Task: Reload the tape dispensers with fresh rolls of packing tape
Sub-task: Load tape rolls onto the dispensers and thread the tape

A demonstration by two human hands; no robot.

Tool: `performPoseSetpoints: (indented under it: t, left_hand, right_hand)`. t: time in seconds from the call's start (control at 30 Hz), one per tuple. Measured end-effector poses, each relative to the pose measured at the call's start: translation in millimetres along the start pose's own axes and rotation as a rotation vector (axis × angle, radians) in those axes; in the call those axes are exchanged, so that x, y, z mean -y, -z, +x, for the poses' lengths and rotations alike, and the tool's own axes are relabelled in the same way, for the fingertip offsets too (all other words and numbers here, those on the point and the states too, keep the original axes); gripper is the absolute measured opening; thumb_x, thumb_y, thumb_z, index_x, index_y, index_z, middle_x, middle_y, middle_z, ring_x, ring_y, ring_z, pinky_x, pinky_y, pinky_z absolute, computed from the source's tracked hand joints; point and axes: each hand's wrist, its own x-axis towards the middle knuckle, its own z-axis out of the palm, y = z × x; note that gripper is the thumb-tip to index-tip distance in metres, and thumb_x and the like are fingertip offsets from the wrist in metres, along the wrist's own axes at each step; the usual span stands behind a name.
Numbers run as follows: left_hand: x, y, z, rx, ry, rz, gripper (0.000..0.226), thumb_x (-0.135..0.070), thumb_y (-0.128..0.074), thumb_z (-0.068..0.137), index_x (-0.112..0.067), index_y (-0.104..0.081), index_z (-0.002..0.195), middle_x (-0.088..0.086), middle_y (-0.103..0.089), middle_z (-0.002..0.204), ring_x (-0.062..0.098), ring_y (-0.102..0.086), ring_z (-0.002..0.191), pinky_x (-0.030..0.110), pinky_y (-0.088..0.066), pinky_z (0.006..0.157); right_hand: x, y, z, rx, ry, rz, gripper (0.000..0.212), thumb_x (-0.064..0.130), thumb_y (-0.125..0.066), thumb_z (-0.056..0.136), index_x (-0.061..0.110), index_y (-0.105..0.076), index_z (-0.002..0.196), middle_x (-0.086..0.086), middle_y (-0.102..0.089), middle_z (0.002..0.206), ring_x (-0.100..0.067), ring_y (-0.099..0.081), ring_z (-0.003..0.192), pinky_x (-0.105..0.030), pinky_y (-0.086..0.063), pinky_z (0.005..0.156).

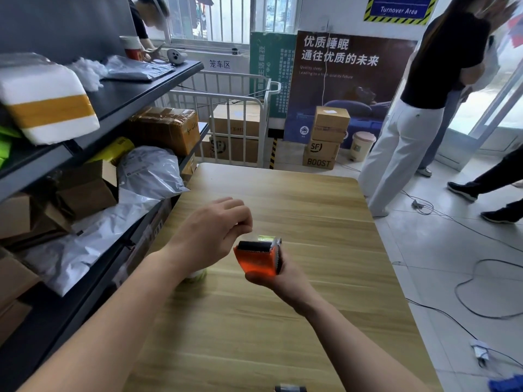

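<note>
My right hand (278,278) grips an orange tape dispenser (256,260) above the wooden table (311,210), its black roller and toothed blade facing up. A greenish strip of tape (264,238) shows at the dispenser's top edge. My left hand (215,227) hovers just left of and above it, fingers pinched together near that tape edge; what they pinch is too small to tell. A pale roll of tape (196,275) lies on the table, mostly hidden under my left wrist. Another dark object (290,388) peeks in at the table's near edge.
Black shelves (119,108) on the left hold parcels, boxes and plastic mailers. A white cage cart (240,108) and stacked cardboard boxes (325,137) stand beyond the table. People stand at the right and back left. Cables (464,292) trail over the tiled floor.
</note>
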Motion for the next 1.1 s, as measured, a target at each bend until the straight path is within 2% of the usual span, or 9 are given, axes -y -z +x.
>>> performPoseSetpoints:
  t: [0.17,0.27,0.37,0.5,0.63,0.73,0.83,0.97,1.1]
  left_hand:
    - [-5,-4,2,-0.032,0.046,0.02,0.015,-0.03,-0.046,0.086,-0.019,-0.056,0.082,-0.007,-0.062,0.078,0.02,-0.056,0.066,0.037,-0.049,0.058]
    - [-8,-1,6,-0.068,0.031,0.074,0.015,-0.026,-0.048,0.085,-0.017,-0.058,0.08,-0.007,-0.064,0.074,0.019,-0.058,0.065,0.027,-0.043,0.064]
    - [-9,5,11,-0.103,0.026,0.105,0.006,-0.017,-0.056,0.083,-0.014,-0.06,0.08,-0.007,-0.064,0.072,0.015,-0.056,0.064,0.025,-0.039,0.067]
    - [-9,8,15,-0.125,0.04,0.11,0.006,-0.017,-0.056,0.083,-0.014,-0.061,0.081,-0.005,-0.064,0.071,0.011,-0.049,0.063,0.025,-0.037,0.062]
    - [-3,12,18,-0.15,0.079,0.1,0.005,-0.01,-0.061,0.087,-0.014,-0.06,0.083,-0.005,-0.063,0.073,0.015,-0.055,0.065,0.032,-0.046,0.055]
    - [-2,17,23,-0.156,0.104,0.086,0.006,-0.006,-0.061,0.086,-0.012,-0.061,0.085,-0.002,-0.063,0.073,0.017,-0.057,0.067,0.034,-0.05,0.056]
    - [0,31,33,-0.226,0.162,0.054,0.007,-0.004,-0.058,0.087,-0.01,-0.062,0.086,-0.001,-0.064,0.074,0.019,-0.058,0.069,0.035,-0.049,0.061]
    - [2,36,43,-0.098,0.145,0.063,0.008,-0.01,-0.057,0.09,-0.013,-0.064,0.088,-0.005,-0.062,0.076,0.016,-0.058,0.071,0.033,-0.049,0.066]
    - [8,29,43,-0.127,0.161,0.073,0.008,-0.011,-0.056,0.091,-0.013,-0.063,0.087,-0.005,-0.061,0.076,0.015,-0.055,0.071,0.031,-0.045,0.063]
  right_hand:
    - [1,-2,1,0.033,0.001,-0.081,0.061,0.012,-0.082,0.073,0.021,-0.054,0.125,0.002,-0.068,0.109,0.003,-0.064,0.084,-0.011,-0.048,0.07]
    - [3,-1,1,0.071,-0.02,-0.114,0.042,0.013,-0.081,0.075,0.02,-0.061,0.111,0.002,-0.067,0.096,-0.002,-0.062,0.078,-0.011,-0.047,0.069]
    - [1,-2,1,0.102,-0.009,-0.128,0.026,0.012,-0.079,0.077,0.023,-0.064,0.095,-0.002,-0.065,0.092,-0.009,-0.06,0.08,-0.017,-0.048,0.072]
    - [1,-2,1,0.095,-0.024,-0.088,0.025,0.01,-0.079,0.078,0.018,-0.066,0.097,-0.002,-0.066,0.09,-0.008,-0.06,0.078,-0.015,-0.049,0.071]
    - [-2,-2,4,0.074,-0.051,-0.081,0.019,0.012,-0.08,0.076,0.017,-0.068,0.09,0.001,-0.065,0.082,-0.008,-0.059,0.075,-0.02,-0.049,0.072]
    - [-6,0,5,0.07,-0.073,-0.092,0.019,0.016,-0.081,0.075,0.017,-0.069,0.089,0.001,-0.066,0.082,-0.01,-0.06,0.077,-0.025,-0.049,0.075]
    - [-14,3,-2,0.099,-0.112,-0.092,0.016,0.016,-0.08,0.077,0.015,-0.068,0.087,0.0,-0.066,0.078,-0.007,-0.06,0.07,-0.021,-0.048,0.069]
    - [-29,1,-10,0.119,-0.16,-0.058,0.017,0.022,-0.08,0.077,0.016,-0.069,0.088,0.001,-0.067,0.078,-0.013,-0.061,0.072,-0.028,-0.049,0.072]
    - [-26,-2,-9,0.132,-0.184,-0.029,0.021,0.026,-0.078,0.079,0.019,-0.068,0.096,0.001,-0.069,0.085,-0.012,-0.063,0.077,-0.027,-0.05,0.072]
